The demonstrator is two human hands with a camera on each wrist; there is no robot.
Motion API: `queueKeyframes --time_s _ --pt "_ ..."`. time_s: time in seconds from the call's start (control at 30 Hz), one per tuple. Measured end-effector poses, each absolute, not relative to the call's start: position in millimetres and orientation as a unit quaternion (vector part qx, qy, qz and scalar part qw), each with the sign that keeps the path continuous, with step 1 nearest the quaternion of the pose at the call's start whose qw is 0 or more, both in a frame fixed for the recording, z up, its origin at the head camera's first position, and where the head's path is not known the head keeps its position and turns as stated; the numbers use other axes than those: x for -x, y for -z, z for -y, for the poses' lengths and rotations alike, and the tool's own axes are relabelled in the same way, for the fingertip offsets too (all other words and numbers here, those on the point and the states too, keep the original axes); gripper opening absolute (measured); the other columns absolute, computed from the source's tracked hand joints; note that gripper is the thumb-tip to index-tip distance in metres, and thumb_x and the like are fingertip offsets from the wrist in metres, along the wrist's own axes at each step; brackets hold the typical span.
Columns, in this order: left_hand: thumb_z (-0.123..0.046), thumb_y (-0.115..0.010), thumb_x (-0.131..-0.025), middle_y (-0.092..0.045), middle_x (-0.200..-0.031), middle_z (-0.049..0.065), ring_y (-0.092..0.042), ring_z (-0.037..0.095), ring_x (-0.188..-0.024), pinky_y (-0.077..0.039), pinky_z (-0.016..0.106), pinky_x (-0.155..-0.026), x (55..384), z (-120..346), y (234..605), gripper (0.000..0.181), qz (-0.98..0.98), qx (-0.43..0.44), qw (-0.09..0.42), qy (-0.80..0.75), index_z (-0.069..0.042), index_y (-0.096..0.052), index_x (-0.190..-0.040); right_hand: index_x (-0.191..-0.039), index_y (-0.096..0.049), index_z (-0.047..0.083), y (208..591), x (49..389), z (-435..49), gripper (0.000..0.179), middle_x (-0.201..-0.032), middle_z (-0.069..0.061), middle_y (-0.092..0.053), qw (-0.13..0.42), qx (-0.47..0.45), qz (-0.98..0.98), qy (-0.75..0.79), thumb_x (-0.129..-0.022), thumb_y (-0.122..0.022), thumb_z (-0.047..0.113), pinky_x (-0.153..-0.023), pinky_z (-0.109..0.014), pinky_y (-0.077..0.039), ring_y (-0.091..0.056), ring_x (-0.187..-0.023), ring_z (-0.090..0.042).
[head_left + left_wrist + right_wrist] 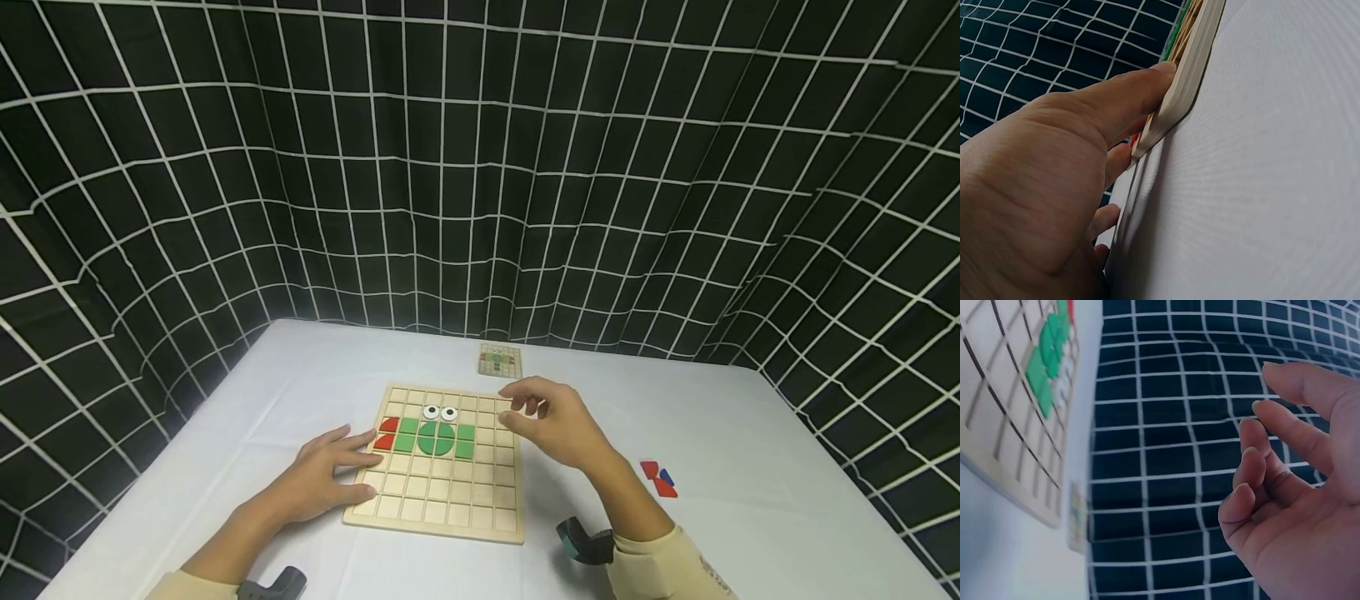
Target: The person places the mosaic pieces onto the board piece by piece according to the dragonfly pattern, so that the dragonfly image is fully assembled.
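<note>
A wooden grid board (427,500) lies on the white table, holding green squares (465,442), a green circle (436,438) made of quarter pieces, two red pieces (385,433) and two round eye pieces (440,412). My left hand (318,479) rests at the board's left edge with fingers spread. In the left wrist view, its thumb (1141,87) touches the rim. Over the board's upper right corner hovers my right hand (558,423), its fingers loosely bent. The right wrist view shows nothing between its thumb and fingertips (1252,428).
A small pattern card (499,361) lies behind the board. To the right on the table sit loose red pieces (664,487) and a blue piece (667,477). Dark curtains (480,167) with a white grid surround the table.
</note>
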State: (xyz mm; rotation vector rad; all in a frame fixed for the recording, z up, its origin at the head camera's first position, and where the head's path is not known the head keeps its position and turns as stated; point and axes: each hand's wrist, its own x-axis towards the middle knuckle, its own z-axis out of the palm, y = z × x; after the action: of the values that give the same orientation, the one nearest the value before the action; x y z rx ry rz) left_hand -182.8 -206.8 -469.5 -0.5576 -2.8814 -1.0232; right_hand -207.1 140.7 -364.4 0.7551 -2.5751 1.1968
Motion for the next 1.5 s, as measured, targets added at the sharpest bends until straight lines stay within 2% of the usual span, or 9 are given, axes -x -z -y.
queueKeyframes --time_s 0.2,0.47,0.77,0.87,1.03,1.17,1.33,1.5 --pt "-0.052 -0.077 -0.073 -0.049 -0.143 -0.003 -0.023 0.039 -0.139 -0.013 0.069 -0.104 182.7 205.9 469.1 0.05 0.928 0.171 0.012 0.331 -0.024 -0.073 -0.114 -0.106 -0.071 0.015 350.5 195.4 -165.3 0.026 -0.083 0.008 -0.06 0.146 -0.247 0.877 -0.385 -0.081 -0.077 0.011 -0.064 -0.031 -0.047 -0.054 -0.078 -0.023" --pt "-0.05 -0.078 -0.073 -0.049 -0.143 -0.003 -0.023 0.039 -0.139 -0.013 0.069 -0.104 183.2 205.1 469.4 0.049 0.928 0.171 0.013 0.33 -0.024 -0.073 -0.114 -0.107 -0.071 0.013 350.5 186.3 -206.5 0.027 -0.083 0.008 -0.059 0.225 -0.249 0.863 -0.378 -0.082 -0.076 0.005 -0.065 -0.028 -0.046 -0.051 -0.078 -0.018" --pt "-0.051 -0.077 -0.073 -0.049 -0.143 -0.004 -0.024 0.038 -0.139 -0.013 0.069 -0.105 184.6 203.6 470.4 0.05 0.927 0.175 0.013 0.332 -0.024 -0.072 -0.114 -0.111 -0.068 0.004 364.6 189.9 -263.5 0.035 -0.088 -0.002 -0.06 0.235 -0.249 0.862 -0.373 -0.079 -0.073 -0.009 -0.067 -0.021 -0.045 -0.05 -0.081 -0.014" --pt "-0.05 -0.078 -0.074 -0.048 -0.143 -0.005 -0.023 0.038 -0.139 -0.013 0.069 -0.105 185.2 204.0 468.3 0.049 0.928 0.176 0.015 0.329 -0.024 -0.072 -0.115 -0.112 -0.068 0.006 370.7 191.7 -277.4 0.033 -0.088 -0.001 -0.06 0.233 -0.233 0.872 -0.362 -0.081 -0.072 -0.006 -0.067 -0.018 -0.044 -0.049 -0.081 -0.012" --pt "-0.049 -0.078 -0.073 -0.048 -0.143 -0.004 -0.023 0.037 -0.139 -0.014 0.069 -0.104 185.8 204.5 466.3 0.049 0.928 0.174 0.016 0.33 -0.024 -0.072 -0.115 -0.114 -0.068 0.011 381.5 192.7 -293.8 0.03 -0.09 0.001 -0.06 0.215 -0.185 0.897 -0.34 -0.085 -0.074 0.009 -0.068 -0.018 -0.044 -0.05 -0.082 -0.012" --pt "-0.05 -0.078 -0.073 -0.048 -0.143 -0.004 -0.023 0.038 -0.14 -0.013 0.069 -0.105 185.0 204.7 467.2 0.049 0.927 0.171 0.012 0.334 -0.024 -0.072 -0.114 -0.114 -0.068 0.009 392.7 193.1 -305.9 0.03 -0.089 0.001 -0.06 0.196 -0.146 0.913 -0.327 -0.086 -0.074 0.016 -0.067 -0.019 -0.045 -0.05 -0.081 -0.013" --pt "-0.049 -0.079 -0.073 -0.049 -0.143 -0.003 -0.023 0.039 -0.139 -0.013 0.069 -0.105 183.5 204.7 467.2 0.049 0.927 0.172 0.012 0.334 -0.023 -0.073 -0.114 -0.11 -0.069 0.006 407.9 195.6 -319.2 0.028 -0.085 0.0 -0.06 0.175 -0.114 0.921 -0.329 -0.086 -0.075 0.017 -0.063 -0.022 -0.045 -0.051 -0.077 -0.016" --pt "-0.049 -0.078 -0.073 -0.048 -0.143 -0.004 -0.023 0.038 -0.139 -0.013 0.069 -0.105 182.9 205.8 468.5 0.048 0.927 0.17 0.012 0.333 -0.024 -0.073 -0.114 -0.109 -0.07 0.006 425.2 201.8 -330.9 0.029 -0.084 -0.002 -0.06 0.124 -0.068 0.935 -0.326 -0.087 -0.073 0.025 -0.058 -0.027 -0.043 -0.05 -0.078 -0.02"
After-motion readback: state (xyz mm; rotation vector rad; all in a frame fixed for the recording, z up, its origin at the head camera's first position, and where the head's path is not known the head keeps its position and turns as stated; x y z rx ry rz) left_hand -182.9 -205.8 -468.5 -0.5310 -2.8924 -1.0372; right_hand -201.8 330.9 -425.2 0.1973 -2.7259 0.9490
